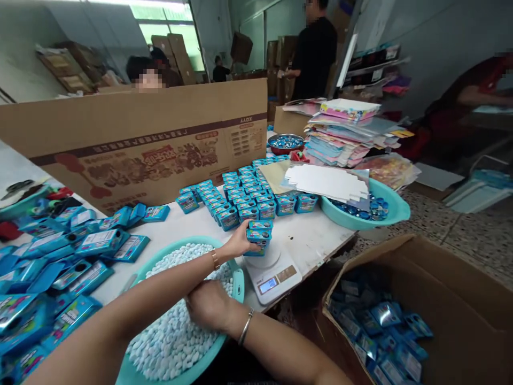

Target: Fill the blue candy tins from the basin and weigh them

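Close behind the blue boxes [244, 202], a cardboard panel [152, 152]; alongside, card-topped basin [395, 213].

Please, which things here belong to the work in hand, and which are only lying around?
Seemingly in use:
blue boxes held by the left hand
pale pieces at the right hand
their turquoise bowl
nearby scale

Apparently just lying about:
white card sheets
stacked packaging

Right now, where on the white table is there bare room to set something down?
The widest bare patch of the white table lies between the scale, the standing box rows and the card-topped basin, with dark specks on it. A smaller one sits between the loose boxes, those rows and the pellet bowl. The left end is crowded with loose boxes.
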The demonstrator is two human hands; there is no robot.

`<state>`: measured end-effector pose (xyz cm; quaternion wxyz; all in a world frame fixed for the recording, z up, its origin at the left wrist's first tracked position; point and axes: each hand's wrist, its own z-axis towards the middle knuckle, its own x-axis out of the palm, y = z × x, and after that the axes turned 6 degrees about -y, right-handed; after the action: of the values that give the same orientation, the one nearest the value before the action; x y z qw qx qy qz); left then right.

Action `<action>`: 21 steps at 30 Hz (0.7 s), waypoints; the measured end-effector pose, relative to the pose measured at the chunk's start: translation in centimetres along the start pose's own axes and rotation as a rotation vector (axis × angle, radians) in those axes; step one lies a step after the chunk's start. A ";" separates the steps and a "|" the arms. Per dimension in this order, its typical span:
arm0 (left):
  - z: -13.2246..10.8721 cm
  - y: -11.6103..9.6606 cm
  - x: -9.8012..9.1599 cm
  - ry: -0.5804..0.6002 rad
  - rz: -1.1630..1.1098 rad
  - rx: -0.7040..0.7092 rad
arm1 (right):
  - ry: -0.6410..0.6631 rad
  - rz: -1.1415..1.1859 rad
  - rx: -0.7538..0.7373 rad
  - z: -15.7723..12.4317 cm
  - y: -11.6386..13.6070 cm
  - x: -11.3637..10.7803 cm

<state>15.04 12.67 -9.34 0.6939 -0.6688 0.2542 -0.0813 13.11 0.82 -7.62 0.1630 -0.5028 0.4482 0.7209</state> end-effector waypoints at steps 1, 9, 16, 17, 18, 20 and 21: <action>-0.1 0.0 0.0 0.008 0.025 0.005 | -0.003 0.015 -0.006 0.0 0.0 -0.2; -2.1 -1.4 -0.3 -0.020 0.378 0.134 | -0.074 0.127 -0.023 -0.1 -0.2 0.5; -4.2 -2.2 -0.7 -0.007 0.584 0.203 | -0.114 0.168 -0.055 0.0 -0.4 1.1; -4.4 -2.2 -0.9 -0.008 0.586 0.221 | -0.115 0.160 -0.054 0.0 -0.3 1.0; -4.7 -2.3 -1.1 -0.013 0.582 0.246 | -0.115 0.153 -0.052 0.0 -0.2 1.0; -5.1 -2.6 -1.8 -0.030 0.550 0.313 | -0.113 0.140 -0.047 0.1 -0.1 1.0; -5.4 -3.0 -2.2 -0.048 0.522 0.351 | -0.113 0.122 -0.040 0.2 0.0 1.1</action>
<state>11.30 8.62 -5.79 0.8021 -0.4524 0.3828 0.0730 12.55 0.77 -8.56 0.1339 -0.4364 0.4537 0.7654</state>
